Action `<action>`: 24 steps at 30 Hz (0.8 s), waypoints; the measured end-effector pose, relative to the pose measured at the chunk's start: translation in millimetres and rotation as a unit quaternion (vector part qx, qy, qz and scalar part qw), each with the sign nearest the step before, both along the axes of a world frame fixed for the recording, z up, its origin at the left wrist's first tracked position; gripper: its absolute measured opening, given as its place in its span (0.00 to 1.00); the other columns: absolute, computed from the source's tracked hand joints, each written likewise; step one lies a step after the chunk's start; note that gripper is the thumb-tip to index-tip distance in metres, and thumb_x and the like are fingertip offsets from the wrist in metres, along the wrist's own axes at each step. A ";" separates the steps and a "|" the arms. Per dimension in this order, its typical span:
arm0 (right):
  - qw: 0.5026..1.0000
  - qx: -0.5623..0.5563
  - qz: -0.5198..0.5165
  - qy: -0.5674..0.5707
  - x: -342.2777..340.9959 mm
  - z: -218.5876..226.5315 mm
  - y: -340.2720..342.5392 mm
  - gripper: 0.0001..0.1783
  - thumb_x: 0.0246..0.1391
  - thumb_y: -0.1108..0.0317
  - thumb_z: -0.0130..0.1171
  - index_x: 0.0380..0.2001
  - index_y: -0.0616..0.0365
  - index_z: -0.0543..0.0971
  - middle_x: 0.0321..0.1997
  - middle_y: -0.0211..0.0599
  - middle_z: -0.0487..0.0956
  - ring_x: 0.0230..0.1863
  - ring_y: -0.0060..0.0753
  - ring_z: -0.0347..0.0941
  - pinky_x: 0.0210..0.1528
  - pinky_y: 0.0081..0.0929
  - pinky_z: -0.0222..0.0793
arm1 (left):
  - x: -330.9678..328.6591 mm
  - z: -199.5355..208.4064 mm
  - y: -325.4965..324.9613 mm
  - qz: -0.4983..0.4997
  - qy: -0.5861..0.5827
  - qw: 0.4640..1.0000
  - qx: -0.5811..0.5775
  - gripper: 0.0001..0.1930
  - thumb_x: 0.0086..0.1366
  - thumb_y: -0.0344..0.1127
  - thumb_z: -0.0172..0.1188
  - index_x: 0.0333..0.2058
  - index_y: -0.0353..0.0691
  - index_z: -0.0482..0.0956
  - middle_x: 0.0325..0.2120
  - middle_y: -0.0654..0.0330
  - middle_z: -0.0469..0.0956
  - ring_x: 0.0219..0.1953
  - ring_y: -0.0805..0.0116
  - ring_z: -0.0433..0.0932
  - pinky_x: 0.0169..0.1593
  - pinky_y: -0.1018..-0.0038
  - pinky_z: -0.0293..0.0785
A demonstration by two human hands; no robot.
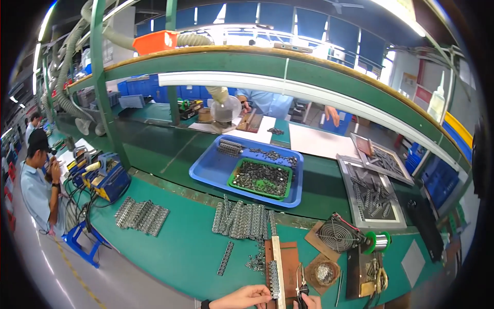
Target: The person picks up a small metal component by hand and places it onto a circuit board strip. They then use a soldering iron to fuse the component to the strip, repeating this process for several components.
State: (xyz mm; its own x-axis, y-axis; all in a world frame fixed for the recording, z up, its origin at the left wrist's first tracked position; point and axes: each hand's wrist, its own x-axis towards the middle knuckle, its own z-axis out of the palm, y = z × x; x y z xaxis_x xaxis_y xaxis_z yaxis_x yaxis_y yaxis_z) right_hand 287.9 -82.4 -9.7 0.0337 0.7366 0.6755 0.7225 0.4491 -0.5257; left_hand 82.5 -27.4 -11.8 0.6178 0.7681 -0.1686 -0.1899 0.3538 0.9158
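Note:
At the bottom edge, my left hand (243, 297) has its fingers pinched together at the near end of a strip of small metal parts (274, 278). What lies between the fingertips is too small to make out. The strip lies along a pale wooden bar (281, 268) on a brown board (290, 257). Just right of the bar, my right hand (311, 302), partly cut off by the frame, is closed around a dark-handled, plier-like tool (301, 288) pointing away from me. Loose small metal parts (256, 262) are heaped left of the board.
Rows of metal strips (242, 220) and another batch (141, 216) lie on the green bench. Right are a round bowl (324, 273), fan (337, 234) and solder wire spool (380, 242). A blue tray (206, 172) stands behind. People work opposite and at left.

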 end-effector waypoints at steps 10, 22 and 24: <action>0.989 -0.025 -0.047 -0.135 -1.9 -12.2 -4.2 0.21 0.42 0.81 0.56 0.42 0.53 0.77 0.33 0.40 0.70 0.27 0.34 0.69 0.24 0.22 0.65 | -5.9 -13.3 7.3 -0.056 -0.012 0.998 -0.028 0.09 0.63 0.36 0.52 0.38 0.37 0.69 0.28 0.64 0.73 0.29 0.77 0.73 0.35 0.80 0.70; 0.994 -0.103 -0.029 -0.016 6.7 -35.5 -11.9 0.21 0.40 0.80 0.57 0.42 0.54 0.78 0.32 0.36 0.71 0.26 0.29 0.69 0.23 0.19 0.65 | -5.7 -3.7 0.1 -0.004 0.008 1.000 0.017 0.08 0.64 0.36 0.50 0.34 0.38 0.70 0.24 0.64 0.73 0.25 0.77 0.72 0.31 0.80 0.71; 0.997 -0.054 -0.027 -0.044 6.4 -27.1 -7.0 0.20 0.39 0.80 0.59 0.41 0.54 0.78 0.32 0.36 0.71 0.26 0.30 0.69 0.24 0.20 0.65 | -6.7 -8.4 -2.6 0.000 0.001 1.000 -0.008 0.08 0.64 0.37 0.50 0.34 0.38 0.70 0.24 0.64 0.73 0.25 0.77 0.72 0.31 0.80 0.71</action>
State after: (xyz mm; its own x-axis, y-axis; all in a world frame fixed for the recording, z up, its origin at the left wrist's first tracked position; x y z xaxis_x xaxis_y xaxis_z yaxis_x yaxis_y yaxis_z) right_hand 294.3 -89.4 -36.8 0.0198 0.8039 0.5944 0.7900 0.3518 -0.5021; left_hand 75.8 -30.0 -20.2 0.6171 0.7656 -0.1818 -0.1875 0.3675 0.9109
